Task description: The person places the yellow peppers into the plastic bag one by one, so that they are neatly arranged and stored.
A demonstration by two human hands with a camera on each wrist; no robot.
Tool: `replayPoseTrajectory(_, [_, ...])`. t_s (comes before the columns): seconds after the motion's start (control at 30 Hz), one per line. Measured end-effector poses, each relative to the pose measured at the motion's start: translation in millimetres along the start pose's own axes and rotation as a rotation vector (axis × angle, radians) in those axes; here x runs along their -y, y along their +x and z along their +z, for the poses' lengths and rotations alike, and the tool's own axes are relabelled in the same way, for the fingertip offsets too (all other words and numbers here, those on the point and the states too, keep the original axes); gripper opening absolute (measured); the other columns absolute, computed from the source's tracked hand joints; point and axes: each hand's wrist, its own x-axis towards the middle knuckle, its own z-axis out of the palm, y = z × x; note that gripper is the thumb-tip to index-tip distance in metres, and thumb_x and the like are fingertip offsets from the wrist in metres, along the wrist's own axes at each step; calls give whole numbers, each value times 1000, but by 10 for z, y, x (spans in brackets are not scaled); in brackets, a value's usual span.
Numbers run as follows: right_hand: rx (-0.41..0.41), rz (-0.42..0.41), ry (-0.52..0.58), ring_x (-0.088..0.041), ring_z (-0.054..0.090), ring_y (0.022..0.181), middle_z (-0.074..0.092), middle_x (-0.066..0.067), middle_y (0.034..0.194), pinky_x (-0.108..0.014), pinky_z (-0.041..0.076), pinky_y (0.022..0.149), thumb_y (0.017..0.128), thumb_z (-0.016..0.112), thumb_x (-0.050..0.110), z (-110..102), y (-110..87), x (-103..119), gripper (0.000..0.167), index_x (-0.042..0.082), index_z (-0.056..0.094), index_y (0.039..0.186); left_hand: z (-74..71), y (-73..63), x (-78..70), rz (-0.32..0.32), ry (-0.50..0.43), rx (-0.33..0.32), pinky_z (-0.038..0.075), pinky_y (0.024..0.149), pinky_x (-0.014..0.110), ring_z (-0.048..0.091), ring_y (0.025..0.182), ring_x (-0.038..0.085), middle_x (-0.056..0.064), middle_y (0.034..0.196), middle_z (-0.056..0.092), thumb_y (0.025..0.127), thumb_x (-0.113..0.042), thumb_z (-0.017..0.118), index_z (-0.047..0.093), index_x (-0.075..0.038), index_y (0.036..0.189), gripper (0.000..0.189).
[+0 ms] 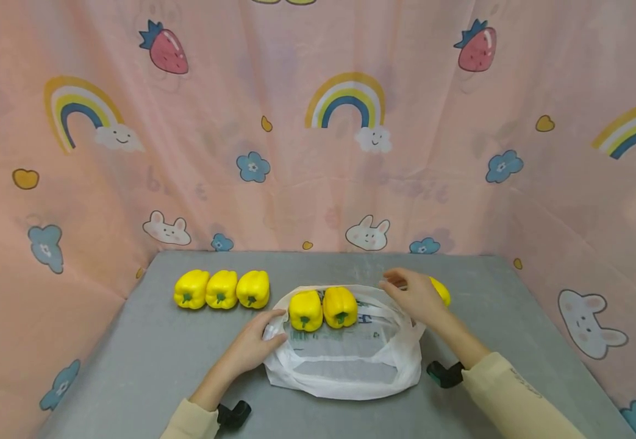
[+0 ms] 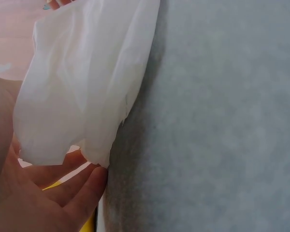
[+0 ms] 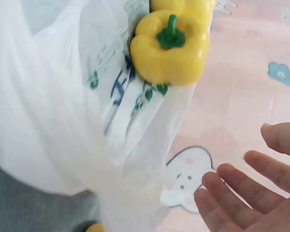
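Observation:
A white plastic bag (image 1: 350, 390) lies spread with its mouth facing up. Inside, near the far rim, sit two yellow bell peppers, the left one (image 1: 305, 312) next to the right one (image 1: 341, 308). My left hand (image 1: 249, 341) is at the bag's left edge, thumb and fingers spread apart; in the left wrist view its fingers (image 2: 82, 193) reach past the bag's side. Over the bag's far right corner hovers my right hand (image 1: 413, 296), holding nothing, its fingers (image 3: 251, 193) loosely extended. Another yellow pepper (image 1: 441, 291) is partly hidden behind it.
Three yellow bell peppers (image 1: 221, 290) stand in a row at the back left of the grey table (image 1: 186, 353). A pink patterned curtain (image 1: 296, 201) hangs behind and along both sides. Dark wrist-worn devices (image 1: 446, 374) show near both sleeves.

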Motion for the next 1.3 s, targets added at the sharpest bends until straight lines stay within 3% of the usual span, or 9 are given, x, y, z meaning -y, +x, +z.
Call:
replayPoseTrajectory(0.2, [-85, -26, 7, -41, 67, 105, 69, -23, 116, -55, 55, 88, 102, 62, 23, -111, -11, -201, 37, -4, 64, 127, -5, 1, -3, -2, -9, 1, 32, 113, 62, 43, 140, 36, 12, 147, 53, 97, -22, 71, 56, -13, 144, 51])
replayPoseTrajectory(0.7, [-158, 82, 41, -45, 58, 116, 61, -28, 128, -59, 48, 100, 106, 55, 31, -323, -66, -632, 47, -7, 58, 133, -10, 3, -6, 0, -17, -2, 33, 113, 62, 43, 140, 37, 12, 147, 53, 96, -22, 70, 56, -13, 144, 50])
replayPoseTrajectory(1.0, [-120, 124, -7, -48, 51, 125, 55, -31, 137, -62, 42, 105, 104, 58, 37, -361, -97, -805, 54, -7, 56, 136, -8, -3, -24, -12, -26, 5, 32, 114, 62, 43, 140, 36, 12, 148, 52, 96, -22, 70, 56, -13, 144, 51])
replayPoseTrajectory(1.3, [-49, 221, -18, -50, 46, 128, 48, -33, 143, -64, 40, 106, 102, 60, 44, -300, -92, -913, 65, -7, 50, 142, 1, 1, -23, -10, -22, -4, 32, 114, 61, 43, 140, 35, 11, 147, 53, 97, -20, 70, 56, -13, 144, 50])
